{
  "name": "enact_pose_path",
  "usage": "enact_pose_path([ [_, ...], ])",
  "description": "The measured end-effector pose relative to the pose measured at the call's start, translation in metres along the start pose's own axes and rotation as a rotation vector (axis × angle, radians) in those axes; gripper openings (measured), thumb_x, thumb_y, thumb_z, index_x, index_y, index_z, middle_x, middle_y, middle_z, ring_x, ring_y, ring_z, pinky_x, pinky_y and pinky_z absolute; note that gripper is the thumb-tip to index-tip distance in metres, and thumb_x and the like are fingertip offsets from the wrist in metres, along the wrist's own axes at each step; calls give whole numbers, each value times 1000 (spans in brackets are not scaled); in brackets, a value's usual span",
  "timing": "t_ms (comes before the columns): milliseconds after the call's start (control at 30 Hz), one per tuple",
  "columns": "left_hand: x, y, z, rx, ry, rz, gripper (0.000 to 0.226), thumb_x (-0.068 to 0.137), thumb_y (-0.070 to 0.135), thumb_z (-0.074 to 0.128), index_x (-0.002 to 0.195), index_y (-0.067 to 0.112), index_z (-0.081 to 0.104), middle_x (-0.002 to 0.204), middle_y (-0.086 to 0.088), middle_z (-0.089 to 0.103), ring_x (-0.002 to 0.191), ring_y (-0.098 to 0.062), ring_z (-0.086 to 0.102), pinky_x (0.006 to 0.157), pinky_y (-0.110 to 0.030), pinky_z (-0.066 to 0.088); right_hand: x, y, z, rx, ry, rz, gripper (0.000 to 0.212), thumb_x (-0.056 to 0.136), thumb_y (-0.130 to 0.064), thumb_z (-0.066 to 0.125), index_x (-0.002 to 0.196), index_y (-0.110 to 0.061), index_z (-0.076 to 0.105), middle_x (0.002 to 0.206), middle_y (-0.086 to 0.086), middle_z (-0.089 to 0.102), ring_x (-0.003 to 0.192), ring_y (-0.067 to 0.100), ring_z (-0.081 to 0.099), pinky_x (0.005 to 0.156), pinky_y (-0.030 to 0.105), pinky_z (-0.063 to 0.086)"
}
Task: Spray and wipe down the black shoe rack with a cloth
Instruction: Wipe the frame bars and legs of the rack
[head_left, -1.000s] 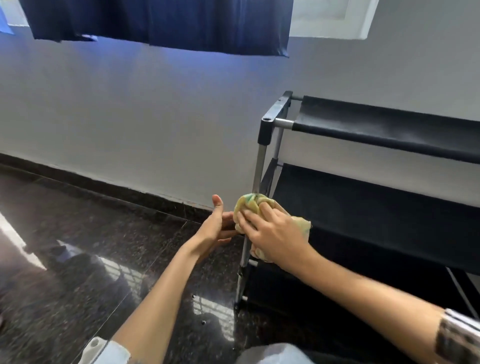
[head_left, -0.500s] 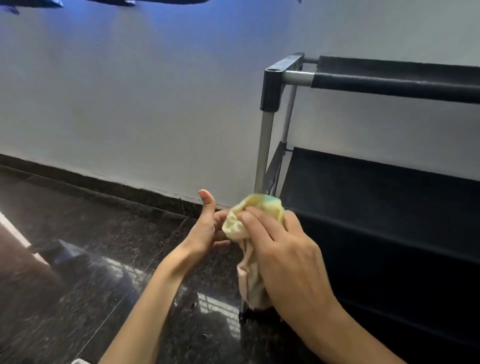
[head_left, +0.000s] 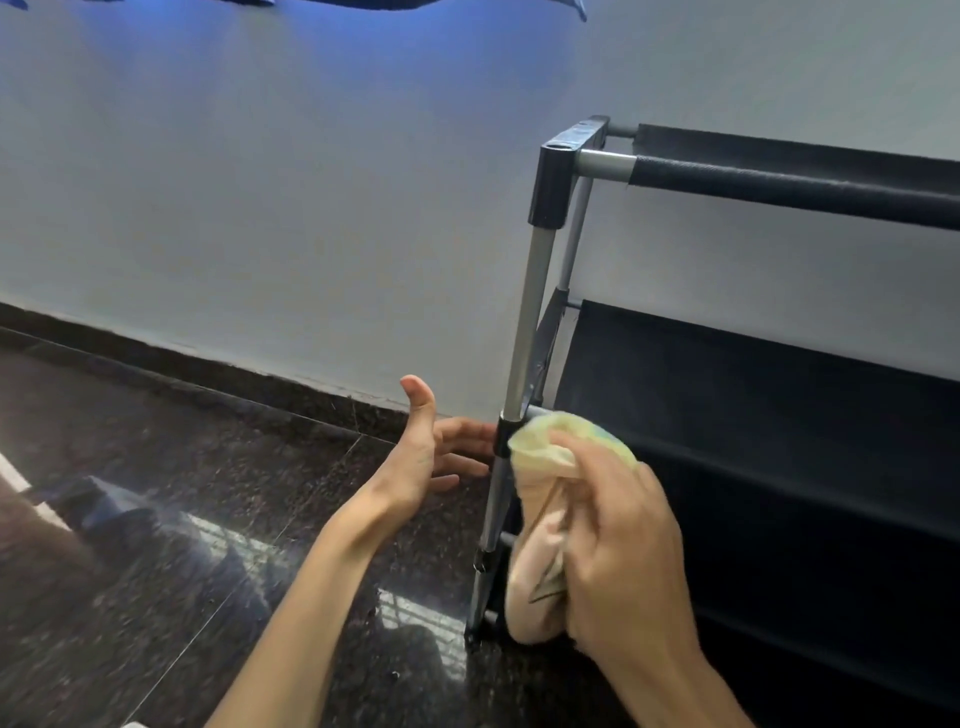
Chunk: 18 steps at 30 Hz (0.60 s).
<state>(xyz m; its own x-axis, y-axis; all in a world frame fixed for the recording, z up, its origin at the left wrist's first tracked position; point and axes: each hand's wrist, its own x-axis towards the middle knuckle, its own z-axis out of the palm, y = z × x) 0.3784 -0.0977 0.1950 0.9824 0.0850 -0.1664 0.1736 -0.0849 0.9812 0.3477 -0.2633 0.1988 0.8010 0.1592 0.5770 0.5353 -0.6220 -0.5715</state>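
The black shoe rack (head_left: 753, 395) stands on the right, with fabric shelves and a silver front-left post (head_left: 530, 322). My right hand (head_left: 618, 551) grips a bunched pale yellow cloth (head_left: 545, 519) against the rack just right of that post, near the middle shelf's joint. My left hand (head_left: 431, 457) is held out left of the post, thumb up and fingers straight, its fingertips at the black joint on the post. No spray bottle is in view.
A white wall (head_left: 311, 208) runs behind the rack, with a dark skirting strip at its foot. The floor (head_left: 156, 519) is glossy dark stone with bright reflections. Dark blue fabric (head_left: 415, 4) hangs at the top edge.
My right hand has moved the cloth to the right side of the post, against the shelf joint. My left hand's fingers have straightened toward the post. The camera has tilted up slightly.
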Motion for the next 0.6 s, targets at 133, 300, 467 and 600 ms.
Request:
enact_pose_path([
  [133,-1,1,1,-82,5,20,98,63,76,-6,81,26,76,88,-4,74,97,-23,65,108,-49,34,10,-4,24,-211,31,-291,44,74,-10,77,117,-9,67,110,3,70,90,17,62,66,26,56],
  [300,-3,3,2,-17,4,1,101,61,73,-10,94,23,70,97,1,73,95,-19,65,106,-46,33,5,16,27,41,-60,-9,28,92,-20,46,109,-28,66,107,-12,66,96,6,61,77,11,48],
  [467,-5,1,2,-8,9,24,98,63,72,-12,90,27,71,94,9,73,92,-18,65,100,-42,31,-7,31,23,314,-9,172,42,95,-6,41,109,-39,64,110,-19,65,107,3,58,93,20,47],
  [600,-3,0,2,-86,-24,41,100,61,76,-9,84,27,76,94,-2,74,93,-21,66,106,-46,32,5,14,30,144,175,-232,36,94,-25,42,121,-17,64,122,-8,63,106,8,51,91,17,43],
])
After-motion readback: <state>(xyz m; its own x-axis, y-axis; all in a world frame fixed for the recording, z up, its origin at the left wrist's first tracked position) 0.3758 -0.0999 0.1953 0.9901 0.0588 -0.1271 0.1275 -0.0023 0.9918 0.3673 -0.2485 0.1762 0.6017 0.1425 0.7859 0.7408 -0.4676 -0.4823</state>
